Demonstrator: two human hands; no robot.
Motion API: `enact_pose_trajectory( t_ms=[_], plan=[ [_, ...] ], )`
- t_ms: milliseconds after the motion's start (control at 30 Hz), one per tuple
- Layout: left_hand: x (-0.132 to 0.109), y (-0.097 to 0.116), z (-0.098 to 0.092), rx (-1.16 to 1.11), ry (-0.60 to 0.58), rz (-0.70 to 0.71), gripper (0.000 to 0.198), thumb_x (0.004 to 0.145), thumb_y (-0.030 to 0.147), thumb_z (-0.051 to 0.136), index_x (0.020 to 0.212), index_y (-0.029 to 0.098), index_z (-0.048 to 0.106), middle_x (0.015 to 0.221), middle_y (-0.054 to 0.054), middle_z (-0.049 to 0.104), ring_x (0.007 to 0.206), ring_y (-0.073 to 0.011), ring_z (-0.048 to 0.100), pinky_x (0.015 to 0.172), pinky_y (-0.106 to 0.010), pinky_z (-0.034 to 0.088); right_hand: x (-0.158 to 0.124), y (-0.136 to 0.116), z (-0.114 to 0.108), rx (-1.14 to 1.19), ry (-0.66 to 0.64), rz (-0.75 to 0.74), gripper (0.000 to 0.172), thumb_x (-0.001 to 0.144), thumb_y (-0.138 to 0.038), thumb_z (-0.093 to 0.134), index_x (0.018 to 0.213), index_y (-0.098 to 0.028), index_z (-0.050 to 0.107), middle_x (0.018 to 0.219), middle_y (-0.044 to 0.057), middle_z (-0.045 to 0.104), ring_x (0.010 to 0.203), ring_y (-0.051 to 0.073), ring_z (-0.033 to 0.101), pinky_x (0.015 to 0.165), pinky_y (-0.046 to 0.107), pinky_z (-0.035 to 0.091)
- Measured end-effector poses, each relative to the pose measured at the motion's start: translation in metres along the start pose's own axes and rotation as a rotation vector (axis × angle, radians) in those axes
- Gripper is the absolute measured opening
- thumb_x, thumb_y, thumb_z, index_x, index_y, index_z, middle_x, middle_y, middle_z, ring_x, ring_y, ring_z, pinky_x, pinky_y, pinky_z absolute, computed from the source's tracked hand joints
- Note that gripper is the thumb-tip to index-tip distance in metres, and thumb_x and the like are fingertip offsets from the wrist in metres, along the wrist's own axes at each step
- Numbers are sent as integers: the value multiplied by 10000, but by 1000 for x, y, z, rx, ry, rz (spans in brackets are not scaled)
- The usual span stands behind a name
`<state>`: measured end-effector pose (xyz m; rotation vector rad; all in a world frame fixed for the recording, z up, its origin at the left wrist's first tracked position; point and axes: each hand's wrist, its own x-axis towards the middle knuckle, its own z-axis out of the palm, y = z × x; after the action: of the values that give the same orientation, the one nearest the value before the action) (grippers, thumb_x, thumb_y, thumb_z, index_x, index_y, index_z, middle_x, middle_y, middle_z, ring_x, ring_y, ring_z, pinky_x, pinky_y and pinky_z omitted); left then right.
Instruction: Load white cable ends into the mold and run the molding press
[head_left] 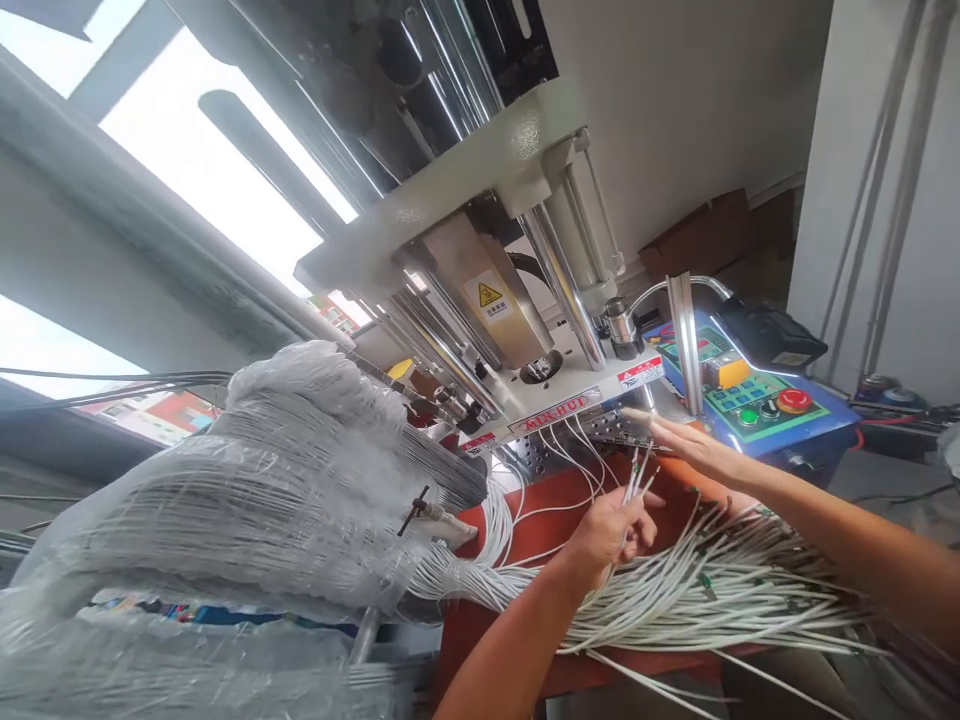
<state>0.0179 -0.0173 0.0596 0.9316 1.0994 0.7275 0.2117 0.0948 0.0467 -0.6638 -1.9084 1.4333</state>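
My left hand (613,528) is closed around several thin white cables (634,486), whose short ends stick up from the fingers. Stretched out flat, my right hand (694,448) reaches to the right front of the press (555,400), its fingertips by a perforated metal mould (600,432) under the red nameplate. Whether they touch it I cannot tell. Other white cables run out from the mould towards me. Below both hands, a thick bundle of white cables (675,600) fans out to the right over a red-brown work surface (540,505); some ends show green.
Plastic-wrapped cable bundles (247,510) fill the left side. A small T-handled clamp (420,510) stands at the surface's left edge. On the right is a blue control box (787,410) with a red stop button (793,401). Cardboard boxes (697,240) lie behind.
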Motion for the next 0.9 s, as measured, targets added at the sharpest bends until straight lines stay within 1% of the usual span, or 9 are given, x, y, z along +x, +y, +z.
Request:
enact_pose_trajectory(
  t_ms=[200,300,367,433,500,600,733,800,900],
  plan=[
    [24,9,1,-35,58,-87,429,689,478,726,914,144,578,598,36,507,434,-61,414,378,-188,264,-2,-13,20,-41,-144,-40,576,961,-563,294,1433,-257,418,1464,50,440,1342,258,391,1152,478,257],
    [32,14,5,-54,54,-32,416,682,491,735,816,148,540,607,30,504,444,-50,395,397,-190,217,-5,-14,25,-98,-183,-70,605,959,-555,311,1487,-259,302,1505,49,377,1375,237,339,1160,440,250],
    [34,15,8,-84,83,20,382,686,430,733,848,150,529,640,20,530,451,-36,359,408,-188,164,-4,-6,22,-143,-85,-68,623,959,-556,295,1505,-260,245,1508,51,368,1382,239,324,1153,429,268],
    [34,12,9,-150,123,66,378,692,351,699,956,160,508,698,4,576,468,-34,348,420,-181,153,-6,9,16,-240,49,-64,590,961,-541,282,1476,-256,309,1441,72,454,1326,256,401,1108,436,336],
    [32,7,9,-216,160,95,395,690,304,645,1009,171,455,728,-11,609,480,-44,364,426,-175,179,-14,27,10,-401,47,-83,495,963,-506,302,1354,-261,480,1254,90,599,1165,262,534,1002,439,423],
    [31,-3,8,-212,227,115,337,695,298,581,952,184,395,703,-19,629,451,-51,354,414,-178,195,-39,46,9,-715,-149,-128,315,948,-423,391,1019,-273,658,929,60,667,899,229,601,820,401,449],
    [35,-9,6,-106,308,119,299,695,277,554,916,193,370,651,1,630,391,-37,281,389,-177,154,-76,40,10,-939,-236,-78,333,945,-343,407,719,-233,625,743,38,618,694,186,566,652,343,367],
    [39,-10,5,-79,323,104,295,688,258,553,911,193,371,609,16,616,377,-33,261,384,-174,148,-82,31,4,-911,-262,-35,315,955,-354,405,768,-250,636,752,24,624,675,173,568,629,325,355],
    [43,-12,3,-72,312,78,296,680,252,576,895,191,381,602,12,623,365,-27,250,372,-176,113,-64,24,-6,-879,-94,-34,218,937,-291,436,1037,-275,628,906,39,640,790,199,583,674,320,402]
  ],
)
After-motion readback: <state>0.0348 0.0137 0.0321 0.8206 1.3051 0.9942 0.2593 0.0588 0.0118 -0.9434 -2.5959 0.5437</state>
